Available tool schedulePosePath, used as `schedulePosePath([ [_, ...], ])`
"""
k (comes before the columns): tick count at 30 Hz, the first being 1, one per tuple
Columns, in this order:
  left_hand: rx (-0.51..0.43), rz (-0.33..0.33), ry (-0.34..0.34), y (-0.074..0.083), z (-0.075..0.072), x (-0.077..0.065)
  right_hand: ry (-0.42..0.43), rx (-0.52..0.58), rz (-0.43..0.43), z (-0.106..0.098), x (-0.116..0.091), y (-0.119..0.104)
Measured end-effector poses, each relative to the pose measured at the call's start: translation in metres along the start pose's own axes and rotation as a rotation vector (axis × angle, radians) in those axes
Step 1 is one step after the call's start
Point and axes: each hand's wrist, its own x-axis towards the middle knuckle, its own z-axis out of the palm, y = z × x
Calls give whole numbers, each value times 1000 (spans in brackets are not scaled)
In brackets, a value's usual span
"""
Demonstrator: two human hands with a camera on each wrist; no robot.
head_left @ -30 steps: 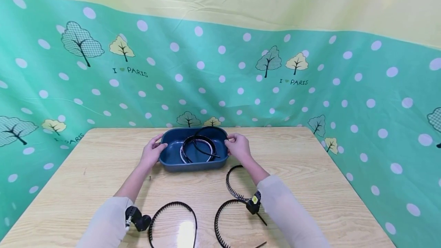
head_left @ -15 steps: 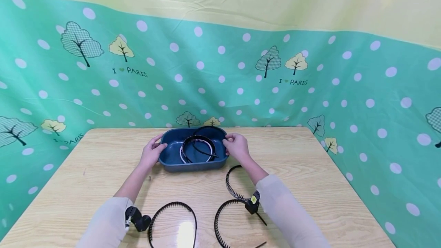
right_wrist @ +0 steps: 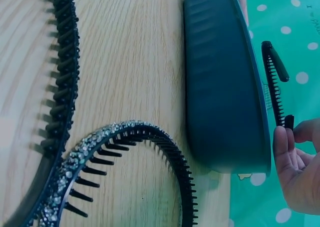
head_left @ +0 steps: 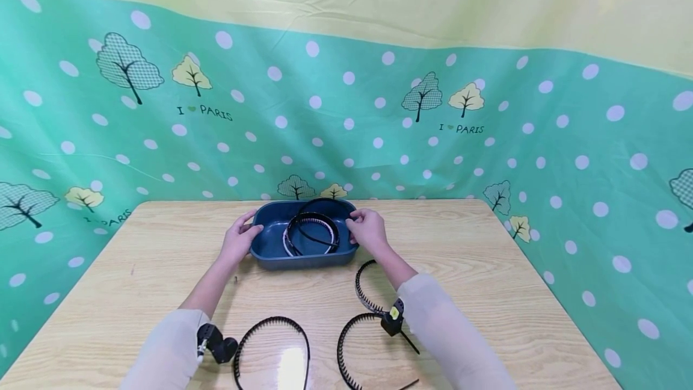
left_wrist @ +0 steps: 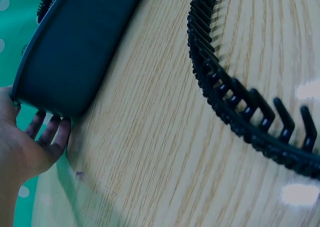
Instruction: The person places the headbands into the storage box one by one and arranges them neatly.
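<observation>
At the back of the table, my left hand grips the left end of a dark blue basin, thumb over the rim and fingers below it in the left wrist view. My right hand is at the basin's right end. In the right wrist view its thumb and fingers pinch one end of a thin black toothed headband, which stands above the rim. The headband's other end dips into the basin in the head view. Beneath it, black and pale headbands lie stacked in the basin.
Three black toothed headbands lie nearer on the wooden table: a glittery headband by the right forearm, another headband just in front of it, and a third headband near the left sleeve. A patterned green cloth hangs behind.
My right hand has shifted slightly left along the basin's right end, and the thin headband has slid left with it. The left hand and basin have stayed in place.
</observation>
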Motion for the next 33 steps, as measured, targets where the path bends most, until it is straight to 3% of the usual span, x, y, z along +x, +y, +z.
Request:
schedulePosePath([
  [12, 6, -1, 9, -2, 0, 2, -4, -3, -1, 8, 0, -3],
  [19, 2, -4, 8, -3, 0, 3, 13, -47, -63, 15, -1, -1],
  [27, -44, 78, 1, -14, -4, 9, 5, -73, -107, 22, -4, -1],
  [33, -15, 11, -8, 7, 0, -6, -2, -84, -98, 24, -6, -2],
])
